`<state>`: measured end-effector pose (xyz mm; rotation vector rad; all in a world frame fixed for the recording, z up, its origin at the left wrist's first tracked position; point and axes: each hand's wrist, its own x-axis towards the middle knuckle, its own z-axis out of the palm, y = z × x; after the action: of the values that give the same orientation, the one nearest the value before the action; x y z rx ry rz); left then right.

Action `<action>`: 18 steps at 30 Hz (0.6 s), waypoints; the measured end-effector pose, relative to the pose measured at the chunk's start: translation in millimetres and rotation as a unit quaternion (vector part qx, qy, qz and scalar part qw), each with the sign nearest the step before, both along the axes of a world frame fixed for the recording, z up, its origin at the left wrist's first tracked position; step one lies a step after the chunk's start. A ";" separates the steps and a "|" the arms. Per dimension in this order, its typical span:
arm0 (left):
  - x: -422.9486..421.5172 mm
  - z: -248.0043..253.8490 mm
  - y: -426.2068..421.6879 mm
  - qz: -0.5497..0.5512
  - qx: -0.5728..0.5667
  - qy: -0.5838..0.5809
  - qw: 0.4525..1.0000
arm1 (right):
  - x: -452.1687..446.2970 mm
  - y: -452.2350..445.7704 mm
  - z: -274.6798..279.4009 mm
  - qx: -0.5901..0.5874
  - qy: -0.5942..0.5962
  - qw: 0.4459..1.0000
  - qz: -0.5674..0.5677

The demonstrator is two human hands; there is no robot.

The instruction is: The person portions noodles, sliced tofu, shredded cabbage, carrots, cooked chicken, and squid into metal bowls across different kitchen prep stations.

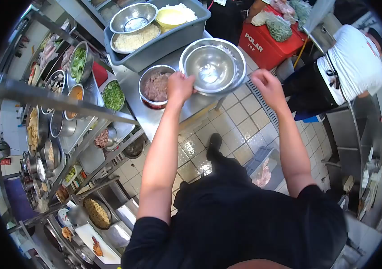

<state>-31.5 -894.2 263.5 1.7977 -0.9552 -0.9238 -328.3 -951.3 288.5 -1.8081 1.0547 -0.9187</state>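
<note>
My left hand (181, 88) is closed at the left rim of a shiny metal bowl (210, 68), which sits inside a wider metal bowl (239, 60). Whether my fingers also pinch the wider rim is hard to see. The nested bowls are over the right edge of a steel table (157, 120). Beside my left hand stands a metal pot of pinkish minced meat (155, 87). My right hand (268, 86) is in the air just right of the bowls, apart from them, its fingers curled in with nothing visible in them.
A grey tub (158, 49) at the back holds bowls of white, grainy food. Chopped greens (113, 95) and several food bowls fill the left shelves. A red cooler (263, 45) stands behind; a person in white (352, 62) bends at right. A plastic crate (265, 168) lies on the tiled floor.
</note>
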 end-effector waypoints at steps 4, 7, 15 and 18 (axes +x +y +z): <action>31.4 22.6 65.7 0.056 -0.036 0.091 0.994 | 86.6 -109.1 -16.0 -0.163 0.224 0.949 0.153; 41.5 55.0 134.3 0.145 0.019 0.104 0.984 | 137.9 -110.1 -11.8 -0.178 0.357 0.893 0.209; 22.7 59.8 201.4 0.285 0.018 0.152 0.946 | 176.7 -116.3 -5.0 -0.107 0.470 0.800 0.358; 22.6 56.5 187.5 0.265 -0.019 0.172 0.949 | 164.8 -128.5 20.1 -0.145 0.428 0.810 0.374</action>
<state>-8.9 -706.6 320.0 1.6634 -0.2432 -0.8224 -163.5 -1079.8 308.6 -2.6901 0.5496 0.2970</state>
